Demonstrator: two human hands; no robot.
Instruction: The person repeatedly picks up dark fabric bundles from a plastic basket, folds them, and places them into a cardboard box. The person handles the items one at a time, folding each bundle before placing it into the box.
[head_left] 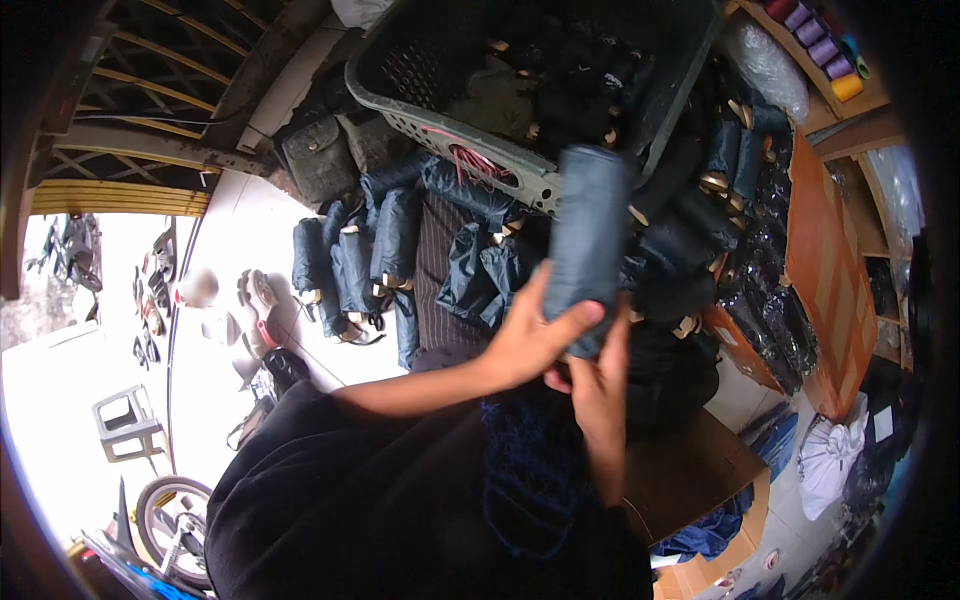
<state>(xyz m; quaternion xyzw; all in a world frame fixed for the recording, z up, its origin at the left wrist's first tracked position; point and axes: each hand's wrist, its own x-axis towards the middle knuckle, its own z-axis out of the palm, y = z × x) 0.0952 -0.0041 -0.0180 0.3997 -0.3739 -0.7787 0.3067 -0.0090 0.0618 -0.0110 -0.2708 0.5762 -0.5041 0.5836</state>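
Note:
A rolled dark blue-grey fabric bundle [588, 235], shaped like a thick cylinder, stands almost upright in front of me. Its upper end is slightly blurred. My left hand [532, 335] grips the lower part from the left, thumb across the front. From below, my right hand [603, 375] closes round the bottom end, its fingers partly hidden behind the roll. Several similar rolls with tan ends, such as a roll [396, 238], lie to the left, and more are heaped at the right. Loose crumpled dark blue fabric [485, 275] lies just beyond my left hand.
A large dark plastic basket [440, 125] holding dark items stands beyond the held roll. At right are a tall cardboard box [825, 270] with plastic-wrapped dark goods and an open carton [690, 475]. Thread spools [825, 50] sit on a shelf. A grey stool [128, 422] stands far left.

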